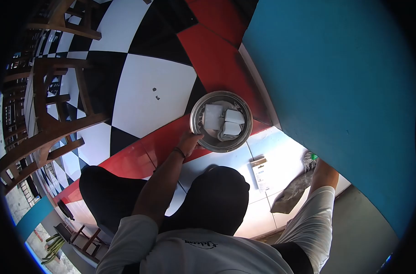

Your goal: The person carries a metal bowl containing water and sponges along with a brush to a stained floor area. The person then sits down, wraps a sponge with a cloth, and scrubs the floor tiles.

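Observation:
My left hand (189,142) is closed on the near-left rim of a round metal bowl (245,138). Inside the bowl lie a flat greyish-white square piece (213,117) and two smaller white block-like pieces (234,116), with some crumpled light material around them. My right arm reaches to the right, where the edge of a blue wall hides most of my right hand (325,170), fingers included. Close to that hand are a small green thing (314,156) and a pale, stringy bundle (308,160). A dark grey cloth (291,195) lies just left of my right forearm.
A blue wall (336,77) rises on the right. A flat white and brown package (261,175) lies on the white tiles (226,160). Red tiles (221,59) border a black-and-white checkered floor (153,91). Wooden chairs (48,137) stand at the left.

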Tool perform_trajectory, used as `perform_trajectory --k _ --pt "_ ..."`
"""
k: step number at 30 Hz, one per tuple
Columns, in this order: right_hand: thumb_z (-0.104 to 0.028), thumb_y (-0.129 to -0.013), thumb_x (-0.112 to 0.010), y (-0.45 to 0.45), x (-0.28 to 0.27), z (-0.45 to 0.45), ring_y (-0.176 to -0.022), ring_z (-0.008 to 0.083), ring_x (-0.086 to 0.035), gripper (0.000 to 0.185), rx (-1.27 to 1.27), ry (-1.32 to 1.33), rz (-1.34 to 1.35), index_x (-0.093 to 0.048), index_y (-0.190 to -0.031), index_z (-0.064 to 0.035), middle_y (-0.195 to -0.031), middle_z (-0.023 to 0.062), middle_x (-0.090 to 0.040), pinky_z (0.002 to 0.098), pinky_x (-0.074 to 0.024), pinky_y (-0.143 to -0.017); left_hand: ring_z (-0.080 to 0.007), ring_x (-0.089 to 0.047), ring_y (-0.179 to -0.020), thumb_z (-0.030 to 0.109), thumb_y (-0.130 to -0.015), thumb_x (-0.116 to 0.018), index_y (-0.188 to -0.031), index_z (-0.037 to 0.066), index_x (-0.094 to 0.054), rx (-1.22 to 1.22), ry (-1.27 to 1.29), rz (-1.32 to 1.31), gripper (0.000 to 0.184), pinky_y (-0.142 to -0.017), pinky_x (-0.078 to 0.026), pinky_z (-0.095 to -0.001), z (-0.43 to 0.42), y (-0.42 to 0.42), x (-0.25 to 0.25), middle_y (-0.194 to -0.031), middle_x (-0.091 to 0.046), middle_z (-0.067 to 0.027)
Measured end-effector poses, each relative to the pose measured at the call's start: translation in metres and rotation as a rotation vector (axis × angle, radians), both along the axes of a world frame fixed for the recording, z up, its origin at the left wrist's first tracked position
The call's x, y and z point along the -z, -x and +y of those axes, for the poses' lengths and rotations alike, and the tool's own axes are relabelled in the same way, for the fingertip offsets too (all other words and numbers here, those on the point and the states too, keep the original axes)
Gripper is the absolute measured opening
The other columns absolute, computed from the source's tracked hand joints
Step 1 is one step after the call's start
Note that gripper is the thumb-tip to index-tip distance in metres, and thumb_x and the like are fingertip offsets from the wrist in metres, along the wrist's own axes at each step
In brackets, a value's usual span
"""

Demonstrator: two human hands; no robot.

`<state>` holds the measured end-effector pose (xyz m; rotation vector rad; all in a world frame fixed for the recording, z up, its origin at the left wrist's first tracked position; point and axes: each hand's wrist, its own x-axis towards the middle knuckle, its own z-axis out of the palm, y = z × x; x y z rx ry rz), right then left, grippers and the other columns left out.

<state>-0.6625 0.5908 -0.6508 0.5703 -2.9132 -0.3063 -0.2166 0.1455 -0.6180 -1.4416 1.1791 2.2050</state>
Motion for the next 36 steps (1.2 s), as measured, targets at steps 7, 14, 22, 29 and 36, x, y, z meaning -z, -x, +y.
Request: perform_trajectory --k 7,14,22,29,36 --pt "-0.030 -0.092 -0.060 -0.010 -0.002 -0.004 -0.106 0.0389 -0.063 0.039 -0.034 -0.037 0.073 -0.061 -0.118 -0.0021 -0.111 0.0218 -0.067 0.0458 -0.0483 -0.091 -0.0255 -0.072 -0.088 0.016 -0.095 -0.059 -0.126 0.001 -0.054 0.043 -0.023 -0.102 0.035 -0.070 -0.063 -0.0394 -0.003 0.012 -0.021 -0.107 -0.068 -0.0155" --pt "-0.030 -0.092 -0.060 -0.084 -0.006 -0.016 -0.105 0.0405 -0.063 0.037 -0.242 0.005 0.425 -0.062 -0.118 -0.0036 -0.111 0.0209 -0.067 0.0461 -0.0488 -0.089 -0.0278 -0.071 -0.094 0.006 -0.090 -0.060 -0.122 0.001 -0.056 0.042 0.057 -0.073 0.033 -0.076 -0.064 -0.0429 0.002 0.015 -0.017 -0.110 -0.067 -0.0152" --pt "-0.014 -0.083 -0.075 -0.271 -0.096 -0.085 -0.091 0.0312 -0.062 0.031 0.375 0.959 -0.168 -0.064 -0.110 -0.0040 -0.101 0.0160 -0.062 0.0399 -0.0496 -0.082 -0.0285 -0.070 -0.086 0.004 -0.087 -0.061 -0.110 -0.001 -0.059 -0.085 0.081 0.095 0.024 -0.067 -0.063 -0.0436 0.015 0.004 -0.003 -0.101 -0.065 -0.0139" --pt "-0.005 -0.090 -0.069 -0.334 -0.199 -0.134 -0.082 0.0140 -0.062 0.029 0.483 1.446 -0.469 -0.058 -0.116 0.0017 -0.104 0.0104 -0.064 0.0268 -0.0504 -0.071 -0.0292 -0.070 -0.084 0.003 -0.086 -0.061 -0.113 -0.001 -0.057 -0.124 0.070 0.107 0.028 -0.064 -0.063 -0.0424 0.016 -0.003 -0.054 -0.101 -0.065 -0.0137" --pt "0.003 -0.087 -0.062 -0.349 -0.433 -0.224 -0.112 0.0198 -0.057 0.049 0.328 1.899 -0.521 -0.044 -0.130 -0.0094 -0.125 0.0097 -0.052 0.0349 -0.0484 -0.099 -0.0281 -0.071 -0.083 0.002 -0.086 -0.060 -0.116 0.000 -0.056 -0.187 0.049 0.225 0.030 -0.063 -0.064 -0.0421 -0.017 -0.029 -0.250 -0.102 -0.065 -0.0136"
